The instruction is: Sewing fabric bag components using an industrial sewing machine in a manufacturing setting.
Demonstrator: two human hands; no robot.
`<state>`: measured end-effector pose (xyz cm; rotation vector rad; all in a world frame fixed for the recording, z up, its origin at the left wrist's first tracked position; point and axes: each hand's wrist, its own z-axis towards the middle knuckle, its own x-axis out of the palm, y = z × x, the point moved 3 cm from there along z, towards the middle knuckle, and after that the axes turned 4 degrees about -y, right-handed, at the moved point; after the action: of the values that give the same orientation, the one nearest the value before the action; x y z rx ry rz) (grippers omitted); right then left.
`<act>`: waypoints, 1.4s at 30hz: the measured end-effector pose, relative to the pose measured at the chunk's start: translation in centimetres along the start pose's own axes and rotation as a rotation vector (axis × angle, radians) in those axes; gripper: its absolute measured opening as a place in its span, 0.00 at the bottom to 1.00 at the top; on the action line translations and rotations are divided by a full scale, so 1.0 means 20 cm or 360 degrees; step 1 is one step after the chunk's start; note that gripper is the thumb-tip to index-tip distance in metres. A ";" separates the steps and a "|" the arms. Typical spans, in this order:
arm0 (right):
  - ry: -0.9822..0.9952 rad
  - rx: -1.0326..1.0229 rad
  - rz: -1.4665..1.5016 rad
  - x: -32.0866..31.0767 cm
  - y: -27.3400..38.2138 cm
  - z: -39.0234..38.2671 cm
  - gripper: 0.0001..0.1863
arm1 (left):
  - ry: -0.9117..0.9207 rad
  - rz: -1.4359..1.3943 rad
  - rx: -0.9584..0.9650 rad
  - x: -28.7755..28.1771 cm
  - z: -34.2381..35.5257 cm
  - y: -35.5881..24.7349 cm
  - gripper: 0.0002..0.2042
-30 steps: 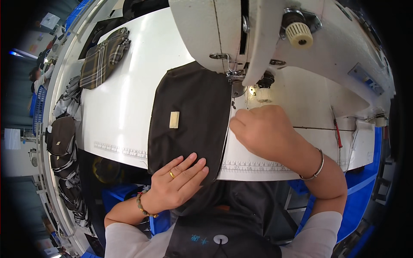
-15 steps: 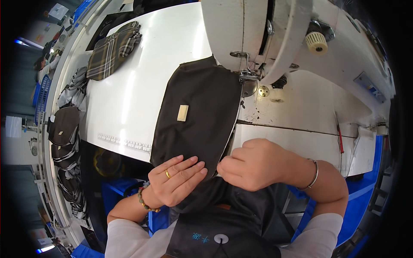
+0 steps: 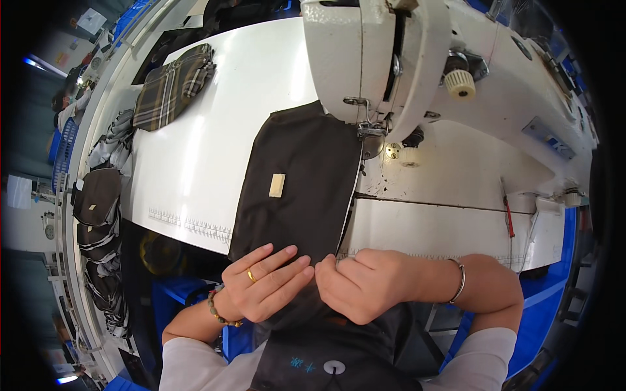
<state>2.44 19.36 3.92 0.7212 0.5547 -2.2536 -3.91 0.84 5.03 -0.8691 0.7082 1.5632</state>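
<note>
A dark brown fabric panel point(image 3: 303, 202) with a small cream label point(image 3: 277, 185) lies across the white sewing table. Its far right edge reaches the presser foot point(image 3: 373, 129) of a white sewing machine point(image 3: 336, 62). My left hand point(image 3: 266, 283), wearing a ring, rests on the panel's near end with fingers stretched out flat. Just beside it, my right hand point(image 3: 362, 281) is closed, thumb and fingertips pinching the panel's near right edge. The near part of the cloth hangs over the table edge toward my dark apron point(image 3: 319, 365), partly hidden by my hands.
A plaid fabric piece point(image 3: 160, 94) lies at the table's far left. Dark sewn pieces point(image 3: 98, 202) are piled along the left side. A thin red tool point(image 3: 508, 216) lies at the right. Ruler markings point(image 3: 208, 229) run along the table's near edge.
My right hand has moved nearer to me and slightly left along the panel's edge, closer to my left hand. The left hand stays flat on the cloth. The whole view has shifted a little.
</note>
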 end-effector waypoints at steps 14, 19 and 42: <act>0.0303 -0.0079 0.0005 0.04 0.08 -0.04 0.10 | 0.0569 -0.0342 -0.0059 0.09 0.23 0.15 0.20; 0.0280 -0.0037 0.0020 0.02 0.08 -0.04 0.10 | 0.0582 -0.0328 -0.0112 0.25 0.29 0.11 0.25; 0.0133 0.0136 -0.0159 -0.01 -0.09 -0.06 0.11 | 0.0232 -0.2092 -0.2079 0.08 -0.05 0.59 0.16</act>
<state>1.60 21.34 3.40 0.8508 0.5481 -2.3600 -15.61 -1.00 2.84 -1.8366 -0.8948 0.5371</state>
